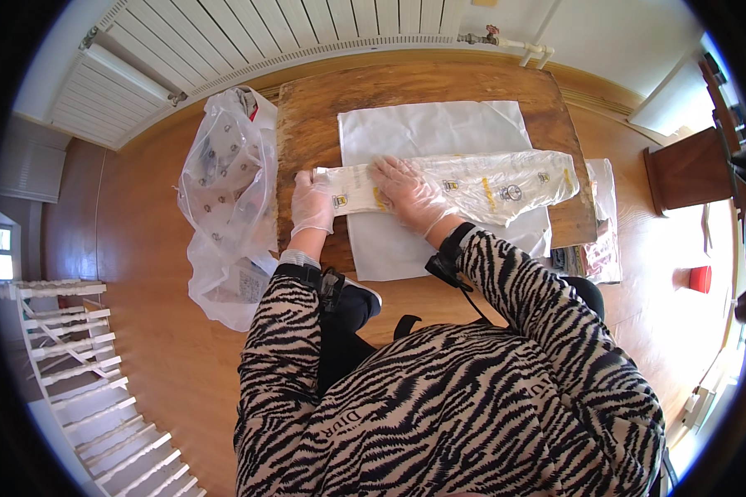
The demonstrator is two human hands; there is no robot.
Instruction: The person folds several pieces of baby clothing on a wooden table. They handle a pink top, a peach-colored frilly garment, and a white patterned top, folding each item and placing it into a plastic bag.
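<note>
A long, folded white plastic bag (497, 186) with yellow and dark printed figures lies crosswise over a white sheet (432, 130) on a worn wooden table (323, 99). My left hand (313, 200), in a clear disposable glove, grips the bag's left end near the table's left edge. Flat on the bag, left of its middle, rests my right hand (410, 192), gloved the same way, with its fingers pointing up and left. The wider right end of the bag lies loose and wrinkled near the table's right side.
A translucent plastic bag (230, 168) with things inside stands against the table's left side. Another filled clear bag (603, 230) is at the right side. A white radiator (273, 25) runs behind the table. A red container (700, 279) stands far right; a white railing (87, 373) is lower left.
</note>
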